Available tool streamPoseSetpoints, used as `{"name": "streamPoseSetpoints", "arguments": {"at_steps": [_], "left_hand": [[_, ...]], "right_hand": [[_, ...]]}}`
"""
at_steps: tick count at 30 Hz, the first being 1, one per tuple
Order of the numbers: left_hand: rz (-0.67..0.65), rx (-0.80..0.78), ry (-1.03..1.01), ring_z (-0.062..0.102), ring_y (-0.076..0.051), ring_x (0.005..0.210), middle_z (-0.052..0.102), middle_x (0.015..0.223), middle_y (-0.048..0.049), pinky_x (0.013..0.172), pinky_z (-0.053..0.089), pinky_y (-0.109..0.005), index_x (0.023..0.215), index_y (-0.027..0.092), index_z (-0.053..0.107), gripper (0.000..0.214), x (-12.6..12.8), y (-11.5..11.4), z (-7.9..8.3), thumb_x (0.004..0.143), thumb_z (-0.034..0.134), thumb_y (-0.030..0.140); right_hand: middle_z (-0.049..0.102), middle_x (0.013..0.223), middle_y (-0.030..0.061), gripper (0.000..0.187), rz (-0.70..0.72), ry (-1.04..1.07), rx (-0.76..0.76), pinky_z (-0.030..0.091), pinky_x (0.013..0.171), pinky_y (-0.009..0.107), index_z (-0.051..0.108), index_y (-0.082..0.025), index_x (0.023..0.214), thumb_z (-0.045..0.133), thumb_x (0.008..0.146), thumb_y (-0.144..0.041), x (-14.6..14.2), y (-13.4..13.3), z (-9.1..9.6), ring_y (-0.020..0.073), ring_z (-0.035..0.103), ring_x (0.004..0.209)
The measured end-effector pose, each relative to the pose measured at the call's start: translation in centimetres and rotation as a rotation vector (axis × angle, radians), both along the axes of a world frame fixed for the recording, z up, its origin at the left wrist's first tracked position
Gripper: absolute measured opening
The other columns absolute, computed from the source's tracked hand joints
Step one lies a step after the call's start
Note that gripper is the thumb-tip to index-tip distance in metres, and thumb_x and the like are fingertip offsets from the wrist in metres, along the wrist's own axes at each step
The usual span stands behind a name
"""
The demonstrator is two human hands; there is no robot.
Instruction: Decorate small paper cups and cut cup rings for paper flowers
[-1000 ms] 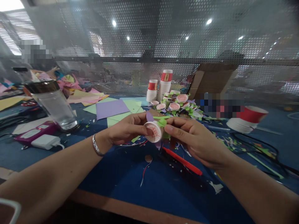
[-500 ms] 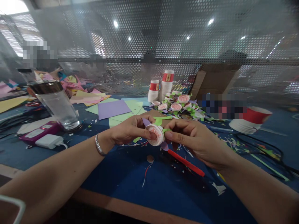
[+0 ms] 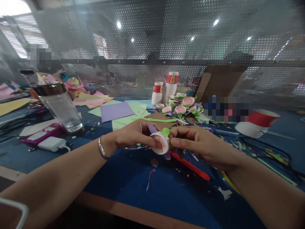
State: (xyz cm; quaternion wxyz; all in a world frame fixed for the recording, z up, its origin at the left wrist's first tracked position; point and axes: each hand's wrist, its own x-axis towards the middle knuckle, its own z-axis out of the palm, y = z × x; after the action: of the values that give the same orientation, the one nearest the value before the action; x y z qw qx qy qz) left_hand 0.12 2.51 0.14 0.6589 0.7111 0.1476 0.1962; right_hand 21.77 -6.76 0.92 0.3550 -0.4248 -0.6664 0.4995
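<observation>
A small paper-cup craft (image 3: pixel 165 147), a white-rimmed disc with red lines on its face and green and purple paper tabs round its edge, is up off the table between my hands. My left hand (image 3: pixel 134 134) grips its left side, thumb pressed on the lined face. On the other side my right hand (image 3: pixel 197 141) pinches the right edge beside a green tab; the fingertips behind it are hidden. Below lie a red pen (image 3: pixel 194 169) and a small round brown disc (image 3: pixel 154 162). Similar crafts (image 3: pixel 180 109) form a pile farther back.
Two stacks of paper cups (image 3: pixel 171 83) stand by the perforated screen, near a cardboard box (image 3: pixel 220 84). Another cup stack (image 3: pixel 258 122) lies tilted at right. Purple paper (image 3: pixel 117 111), a water bottle (image 3: pixel 63 108), a white charger (image 3: pixel 52 144) and cables are leftward.
The craft has turned slightly and shifted a little right and down, with both hands still on it. My right fingers have moved slightly along its edge.
</observation>
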Motion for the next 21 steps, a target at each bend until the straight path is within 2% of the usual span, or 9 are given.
{"name": "streamPoseSetpoints", "arguments": {"at_steps": [3, 7, 11, 16, 21], "left_hand": [[-0.025, 0.030, 0.032, 0.056, -0.008, 0.060, 0.067, 0.068, 0.0005, 0.056, 0.041, -0.019, 0.079, 0.014, 0.071, 0.017, 0.2, 0.0, -0.1, 0.069, 0.085, 0.018], [-0.051, 0.080, 0.016, 0.058, -0.009, 0.064, 0.067, 0.070, -0.0003, 0.059, 0.044, -0.019, 0.073, 0.013, 0.069, 0.016, 0.5, -0.3, -0.1, 0.069, 0.084, 0.017], [-0.037, 0.052, 0.016, 0.056, -0.008, 0.064, 0.066, 0.071, 0.0016, 0.060, 0.043, -0.019, 0.080, 0.014, 0.066, 0.021, 0.5, -0.4, -0.1, 0.070, 0.085, 0.018], [0.091, 0.012, -0.005, 0.051, -0.006, 0.059, 0.061, 0.068, 0.0034, 0.054, 0.037, -0.019, 0.080, 0.015, 0.061, 0.031, 0.6, -0.3, -0.5, 0.070, 0.088, 0.027], [0.259, -0.080, -0.123, 0.059, -0.008, 0.067, 0.065, 0.071, 0.0018, 0.065, 0.046, -0.022, 0.077, 0.014, 0.061, 0.029, 1.2, -0.5, -0.7, 0.068, 0.088, 0.021]], "right_hand": [[0.064, 0.080, -0.0003, 0.032, -0.022, -0.026, 0.018, 0.040, 0.064, 0.027, 0.071, -0.022, 0.083, 0.070, 0.089, -0.053, -0.1, 0.0, 0.0, 0.0129, 0.051, 0.068], [0.060, 0.075, -0.0010, 0.035, -0.027, -0.070, 0.026, 0.040, 0.064, 0.027, 0.070, -0.022, 0.079, 0.070, 0.089, -0.056, -0.2, 0.1, -0.1, 0.0133, 0.051, 0.069], [0.061, 0.076, -0.0012, 0.033, -0.030, -0.034, 0.022, 0.039, 0.064, 0.027, 0.070, -0.022, 0.081, 0.068, 0.091, -0.054, -0.2, 0.1, -0.2, 0.0128, 0.051, 0.069], [0.065, 0.080, -0.0008, 0.028, -0.085, 0.121, -0.021, 0.040, 0.062, 0.026, 0.071, -0.023, 0.084, 0.070, 0.092, -0.049, -0.2, 0.3, -0.6, 0.0116, 0.053, 0.068], [0.065, 0.086, 0.0007, 0.025, -0.213, 0.143, -0.002, 0.044, 0.064, 0.024, 0.073, -0.023, 0.089, 0.076, 0.087, -0.048, -0.1, 0.6, -0.8, 0.0123, 0.055, 0.076]]}}
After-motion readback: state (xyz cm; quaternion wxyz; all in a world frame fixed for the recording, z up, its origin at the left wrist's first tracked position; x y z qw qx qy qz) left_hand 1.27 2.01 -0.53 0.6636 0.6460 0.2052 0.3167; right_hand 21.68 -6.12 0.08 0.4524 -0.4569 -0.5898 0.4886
